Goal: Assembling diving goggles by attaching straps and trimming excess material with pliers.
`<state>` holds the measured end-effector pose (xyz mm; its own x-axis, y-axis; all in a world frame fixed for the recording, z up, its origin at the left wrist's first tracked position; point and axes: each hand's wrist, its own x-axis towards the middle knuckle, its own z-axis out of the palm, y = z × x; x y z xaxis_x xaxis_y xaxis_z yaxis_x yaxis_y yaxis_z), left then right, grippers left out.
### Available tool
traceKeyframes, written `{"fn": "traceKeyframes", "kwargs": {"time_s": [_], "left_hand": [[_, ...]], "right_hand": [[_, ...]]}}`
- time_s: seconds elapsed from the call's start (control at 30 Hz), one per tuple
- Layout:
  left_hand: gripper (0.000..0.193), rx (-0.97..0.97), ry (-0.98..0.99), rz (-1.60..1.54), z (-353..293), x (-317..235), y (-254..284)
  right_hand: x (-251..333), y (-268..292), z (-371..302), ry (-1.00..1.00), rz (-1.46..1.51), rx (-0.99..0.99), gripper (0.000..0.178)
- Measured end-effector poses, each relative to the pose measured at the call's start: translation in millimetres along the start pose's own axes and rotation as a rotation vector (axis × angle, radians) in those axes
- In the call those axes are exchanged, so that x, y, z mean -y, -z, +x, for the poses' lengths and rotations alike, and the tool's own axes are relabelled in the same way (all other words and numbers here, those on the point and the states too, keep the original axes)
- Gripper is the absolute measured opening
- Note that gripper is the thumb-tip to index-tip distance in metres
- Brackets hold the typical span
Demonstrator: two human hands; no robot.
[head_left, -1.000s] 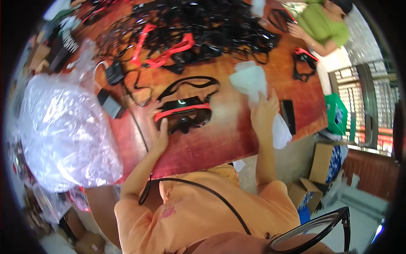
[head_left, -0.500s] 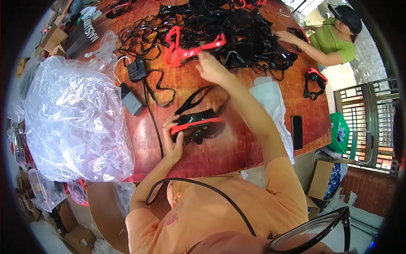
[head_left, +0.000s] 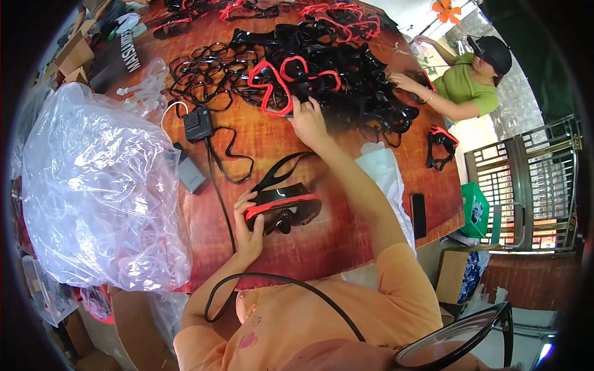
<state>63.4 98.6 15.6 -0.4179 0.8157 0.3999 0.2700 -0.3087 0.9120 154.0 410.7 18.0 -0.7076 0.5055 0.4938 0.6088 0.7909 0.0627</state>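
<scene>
My left hand (head_left: 249,230) is closed around the left end of a black diving mask (head_left: 303,211) with a red rim; its thumb is in front and its fingers are behind. The mask's nose pocket faces me, and a black strap (head_left: 278,172) trails behind it on the table. Farther out, my right hand (head_left: 309,123) pinches the lower edge of a red, two-looped mask frame (head_left: 286,94). That frame is at the near edge of a heap of black mask parts (head_left: 346,68). The right fingertips are partly hidden by the frame.
A big clear plastic bag (head_left: 105,198) fills the table's left side. Beside it are a small black device (head_left: 198,123) with cables and a grey block (head_left: 190,173). White sheeting (head_left: 383,173) and a black phone (head_left: 419,215) lie right. Across the corner, a co-worker (head_left: 467,89) handles a mask.
The red frame was blurred and tilted; now its two loops show clearly, with my right hand under its lower edge. My left hand still grips the mask. The whole view has shifted slightly.
</scene>
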Motion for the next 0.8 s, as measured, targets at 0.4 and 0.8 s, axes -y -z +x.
{"fn": "traceKeyframes", "kwargs": {"time_s": [0.4,0.8], "left_hand": [[0.027,0.03,0.053,-0.033,-4.4,1.6,-3.8],[0.031,-0.034,0.034,0.051,-5.3,1.9,1.3]], "right_hand": [[-28.0,190.9,-46.6,-0.058,0.167,0.647,0.045],[56.7,198.4,-290.7,-0.824,0.344,0.062,0.048]]}}
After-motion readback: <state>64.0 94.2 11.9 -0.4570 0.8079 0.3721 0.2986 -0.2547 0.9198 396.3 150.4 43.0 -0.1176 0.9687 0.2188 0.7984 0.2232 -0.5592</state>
